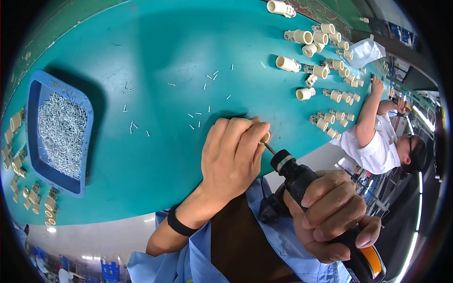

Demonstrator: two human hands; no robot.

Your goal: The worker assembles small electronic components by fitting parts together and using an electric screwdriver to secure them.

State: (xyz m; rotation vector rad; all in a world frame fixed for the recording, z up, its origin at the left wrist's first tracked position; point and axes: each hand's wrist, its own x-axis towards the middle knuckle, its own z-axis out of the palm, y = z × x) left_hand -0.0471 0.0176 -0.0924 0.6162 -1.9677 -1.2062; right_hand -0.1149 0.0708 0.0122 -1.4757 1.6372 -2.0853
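Observation:
My left hand (232,153) is closed around a small cream plastic fitting (265,137) at the table's near edge. Only the fitting's round end shows past the fingertips; the rest is hidden. In my right hand (330,212) is a black electric screwdriver (298,177) with an orange patch low on its body. The thin bit (269,148) points up and left, its tip at the fitting's end. Whether a screw sits under the tip cannot be made out. Several loose silver screws (199,124) lie scattered on the green table beyond my left hand.
A blue tray (88,137) heaped with screws (63,134) stands at the left on the green table (155,52). Cream fittings (298,37) stand in groups at the right, with more (50,203) at the far left. A clear plastic bag (365,52) and a co-worker (373,141) are at the right.

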